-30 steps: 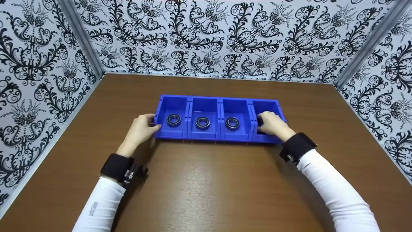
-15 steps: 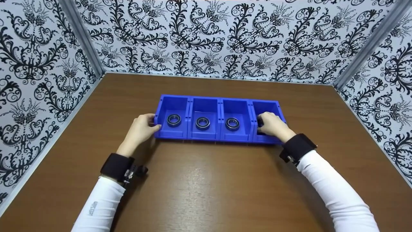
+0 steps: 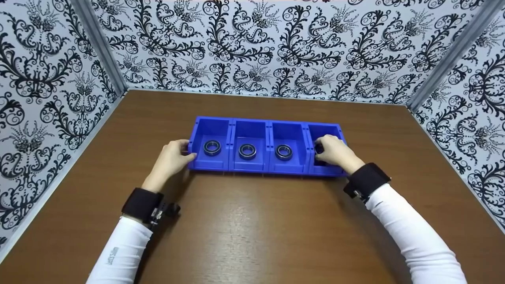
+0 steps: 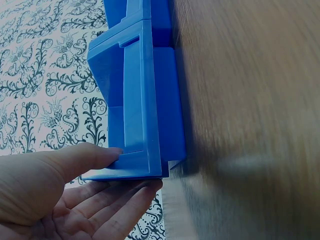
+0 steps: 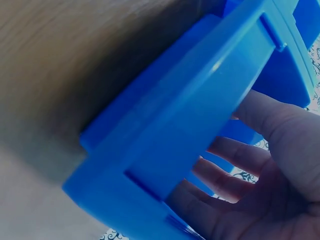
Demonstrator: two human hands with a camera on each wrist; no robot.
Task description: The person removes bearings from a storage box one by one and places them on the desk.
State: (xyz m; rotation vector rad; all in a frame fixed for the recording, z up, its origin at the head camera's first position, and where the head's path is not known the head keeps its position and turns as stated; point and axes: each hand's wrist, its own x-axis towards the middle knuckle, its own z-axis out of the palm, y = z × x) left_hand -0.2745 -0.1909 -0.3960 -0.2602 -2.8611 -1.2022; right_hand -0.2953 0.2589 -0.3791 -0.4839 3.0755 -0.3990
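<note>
Four-part blue bins stand joined in a row. At the leftmost bin (image 3: 210,162), my left hand (image 3: 171,157) pinches the side wall, thumb inside and fingers outside, as the left wrist view shows. My right hand (image 3: 335,150) reaches into the rightmost bin (image 3: 325,129), fingers curled around a dark ring (image 3: 318,148), apparently a bearing, mostly covered by the hand. The front wall (image 5: 185,120) hides those fingertips in the right wrist view. One black-and-silver ball bearing lies in each other bin: left bearing (image 3: 212,152), middle bearing (image 3: 247,156) and third bearing (image 3: 283,157).
The bins rest on a brown wooden table (image 3: 244,221). Patterned panels (image 3: 252,43) with grey metal corner posts (image 3: 100,47) enclose its back and sides. Black straps (image 3: 367,179) with cameras sit on both wrists over white sleeves.
My right hand has lifted very slightly within the rightmost bin. The left hand, the bins and the three visible bearings keep their places.
</note>
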